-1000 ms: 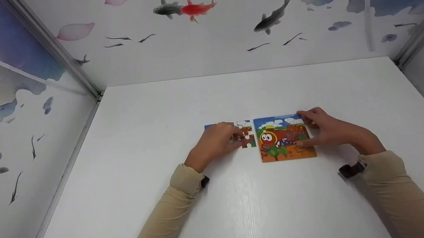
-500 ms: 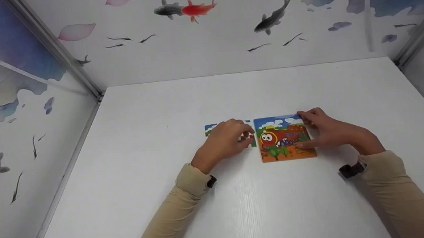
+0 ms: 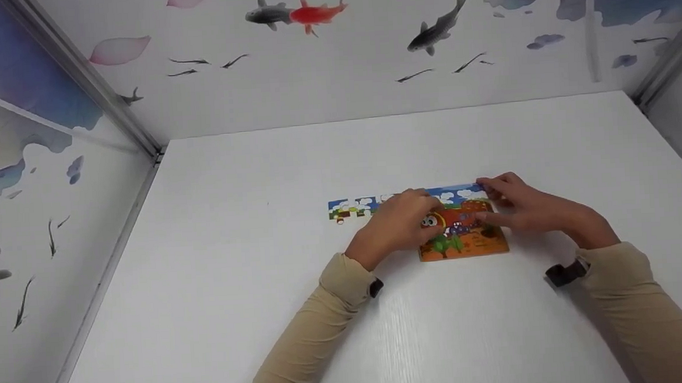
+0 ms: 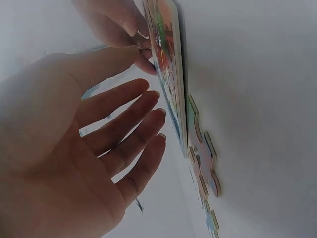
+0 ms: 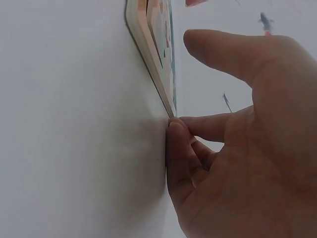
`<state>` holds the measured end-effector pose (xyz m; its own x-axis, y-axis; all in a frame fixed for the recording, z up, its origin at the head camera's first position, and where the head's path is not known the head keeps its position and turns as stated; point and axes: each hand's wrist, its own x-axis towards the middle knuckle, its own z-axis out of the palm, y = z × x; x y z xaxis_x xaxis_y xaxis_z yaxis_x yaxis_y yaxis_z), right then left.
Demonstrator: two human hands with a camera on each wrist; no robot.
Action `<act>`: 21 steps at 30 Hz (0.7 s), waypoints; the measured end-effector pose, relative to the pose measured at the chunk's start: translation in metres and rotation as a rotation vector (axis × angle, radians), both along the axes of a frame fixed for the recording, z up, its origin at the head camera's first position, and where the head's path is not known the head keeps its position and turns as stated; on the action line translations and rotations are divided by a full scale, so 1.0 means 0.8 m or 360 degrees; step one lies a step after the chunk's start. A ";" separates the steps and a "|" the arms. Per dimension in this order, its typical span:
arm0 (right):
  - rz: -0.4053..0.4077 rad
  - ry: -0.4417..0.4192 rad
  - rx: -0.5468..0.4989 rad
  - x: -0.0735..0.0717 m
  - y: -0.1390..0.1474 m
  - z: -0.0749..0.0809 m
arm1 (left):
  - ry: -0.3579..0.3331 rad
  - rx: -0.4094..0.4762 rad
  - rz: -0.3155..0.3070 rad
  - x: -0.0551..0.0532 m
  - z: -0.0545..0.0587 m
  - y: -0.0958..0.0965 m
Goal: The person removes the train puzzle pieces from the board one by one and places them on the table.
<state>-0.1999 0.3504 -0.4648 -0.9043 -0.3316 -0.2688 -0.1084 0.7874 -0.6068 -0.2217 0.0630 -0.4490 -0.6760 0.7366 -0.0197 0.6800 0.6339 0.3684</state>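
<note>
A square puzzle board [image 3: 463, 247] with a red cartoon train lies flat on the white table. My left hand [image 3: 398, 222] is over its left edge and partly covers the train's face. In the left wrist view, the left hand's fingers [image 4: 133, 136] are spread and loosely bent, with nothing seen between them. My right hand [image 3: 531, 208] touches the board's upper right corner with its fingers, while its thumb [image 5: 213, 44] stays off the surface in the right wrist view. Loose jigsaw pieces [image 3: 365, 203] lie left of the board, some hidden behind the left hand.
The white table [image 3: 249, 231] meets a back wall [image 3: 335, 81] painted with fish. Another painted panel [image 3: 63, 241] stands along the left side. A dark strap [image 3: 566, 274] is on the right wrist.
My left hand has moved right, from the loose pieces to over the board's left part, uncovering pieces at the left. The right hand stays at the corner, and the board has not visibly moved.
</note>
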 end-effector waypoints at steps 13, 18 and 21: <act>0.0022 0.0050 -0.0038 0.000 0.001 -0.002 | -0.0032 -0.0114 0.0132 0.000 -0.004 0.033; 0.0018 0.0054 -0.0030 0.000 0.002 -0.003 | -0.0062 -0.0026 0.0187 0.001 -0.008 0.031; 0.0019 0.0045 -0.0031 0.000 0.002 -0.004 | -0.0122 0.0030 0.0201 0.001 -0.009 0.030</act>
